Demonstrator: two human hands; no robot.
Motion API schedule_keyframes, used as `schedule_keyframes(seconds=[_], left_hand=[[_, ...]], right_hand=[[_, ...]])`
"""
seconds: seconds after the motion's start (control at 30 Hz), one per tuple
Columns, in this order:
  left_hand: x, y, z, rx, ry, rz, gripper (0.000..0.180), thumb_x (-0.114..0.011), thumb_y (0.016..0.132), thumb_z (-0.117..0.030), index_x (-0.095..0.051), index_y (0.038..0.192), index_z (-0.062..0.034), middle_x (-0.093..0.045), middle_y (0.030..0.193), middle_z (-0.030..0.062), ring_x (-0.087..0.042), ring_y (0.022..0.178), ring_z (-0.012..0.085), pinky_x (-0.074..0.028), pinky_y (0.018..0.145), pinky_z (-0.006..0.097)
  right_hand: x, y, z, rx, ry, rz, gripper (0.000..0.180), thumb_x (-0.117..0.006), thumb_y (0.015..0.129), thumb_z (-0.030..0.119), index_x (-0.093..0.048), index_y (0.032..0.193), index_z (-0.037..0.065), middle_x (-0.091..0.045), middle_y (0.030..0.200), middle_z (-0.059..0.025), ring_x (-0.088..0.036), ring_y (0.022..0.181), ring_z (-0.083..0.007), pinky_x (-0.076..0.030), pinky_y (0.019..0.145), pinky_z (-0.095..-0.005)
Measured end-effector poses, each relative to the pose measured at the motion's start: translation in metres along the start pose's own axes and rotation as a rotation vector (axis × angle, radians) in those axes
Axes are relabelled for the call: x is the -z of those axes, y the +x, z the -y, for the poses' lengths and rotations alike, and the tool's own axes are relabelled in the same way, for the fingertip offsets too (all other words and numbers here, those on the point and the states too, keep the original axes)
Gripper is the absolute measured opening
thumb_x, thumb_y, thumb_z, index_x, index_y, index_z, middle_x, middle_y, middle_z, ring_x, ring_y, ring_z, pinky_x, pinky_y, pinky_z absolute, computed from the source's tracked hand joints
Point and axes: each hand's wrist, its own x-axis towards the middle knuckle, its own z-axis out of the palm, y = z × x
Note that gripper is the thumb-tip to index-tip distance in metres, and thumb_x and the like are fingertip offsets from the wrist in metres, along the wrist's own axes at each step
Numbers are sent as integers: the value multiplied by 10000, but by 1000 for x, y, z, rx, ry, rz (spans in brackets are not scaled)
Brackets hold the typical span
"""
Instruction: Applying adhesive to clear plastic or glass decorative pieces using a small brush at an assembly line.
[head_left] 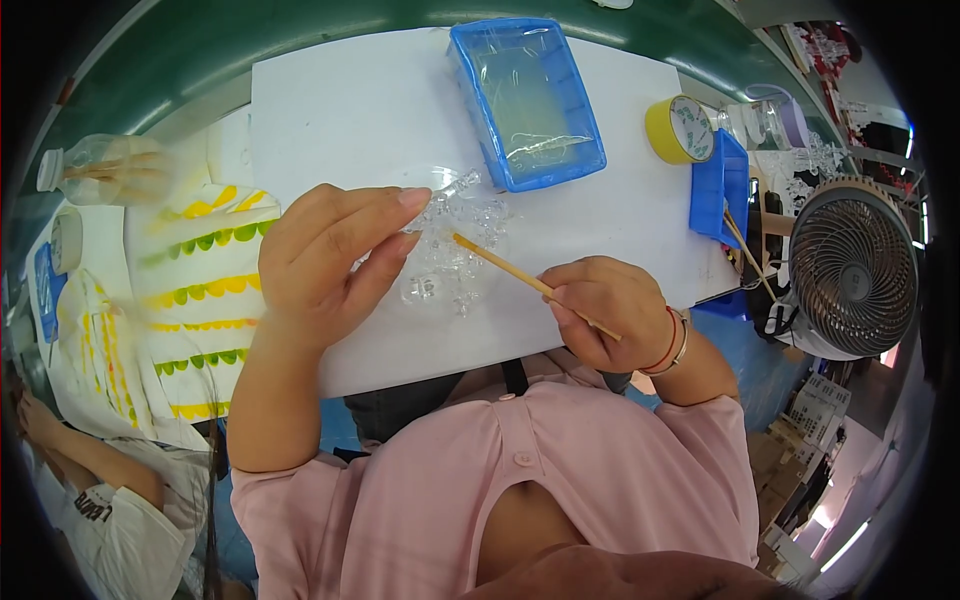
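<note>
My left hand point(325, 255) pinches the edge of a clear, crinkled plastic piece point(455, 255) that lies on a white sheet point(340, 110) in front of me. My right hand point(610, 310) grips a thin wooden stick point(510, 270) like a pen. The stick slants up to the left and its tip touches the clear piece close to my left fingertips. A red cord and a bracelet circle my right wrist.
A blue plastic tray point(528, 100) lined with clear film sits at the far side of the sheet. A yellow tape roll point(680, 130), a second blue tray point(720, 185) with sticks and a small fan point(850, 265) stand to the right. Yellow-green patterned paper point(205, 290), a clear bottle point(105, 170) and another person's arm point(70, 455) are at left.
</note>
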Motion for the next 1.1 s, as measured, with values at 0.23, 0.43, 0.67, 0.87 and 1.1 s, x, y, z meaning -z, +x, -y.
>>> schedule_keyframes(seconds=[0.23, 0.43, 0.67, 0.87, 1.1], left_hand=[[-1, 0, -1, 6, -2, -2, 401, -744, 660, 43, -679, 1044, -52, -695, 889, 72, -579, 633, 176, -457, 541, 264], [2, -2, 1, 9, -4, 12, 399, -744, 664, 49, -673, 1044, -47, -694, 887, 74, -583, 638, 181, -456, 539, 267], [-2, 0, 1, -20, -17, -16, 398, -746, 667, 43, -671, 1048, -42, -692, 878, 77, -581, 628, 187, -458, 534, 269], [-3, 0, 1, -24, 4, -21, 400, -746, 664, 44, -677, 1047, -44, -690, 865, 73, -572, 616, 178, -449, 524, 268], [3, -1, -1, -35, 41, 32, 317, -705, 739, 74, -636, 1040, 2, -704, 925, 121, -582, 651, 182, -470, 585, 255]], right_hand=[[-2, 5, -4, 2, -3, -20, 232, -617, 801, -50, -533, 999, 36, -680, 860, -151, -661, 666, -242, -506, 562, -284], [1, 0, -9, -16, 6, -5, 191, -624, 844, -30, -539, 1008, 20, -680, 866, -169, -680, 687, -230, -527, 570, -285], [-13, -16, -16, -206, 260, -121, 163, -550, 906, -41, -511, 1060, -3, -673, 890, -195, -687, 725, -184, -561, 619, -286], [-23, 8, -1, 61, -109, -39, 250, -654, 823, -28, -494, 1014, -10, -648, 872, -210, -649, 646, -268, -515, 530, -314], [-16, 20, 11, 93, -152, -25, 201, -677, 781, -39, -530, 909, 9, -630, 807, -136, -617, 626, -275, -497, 550, -324]])
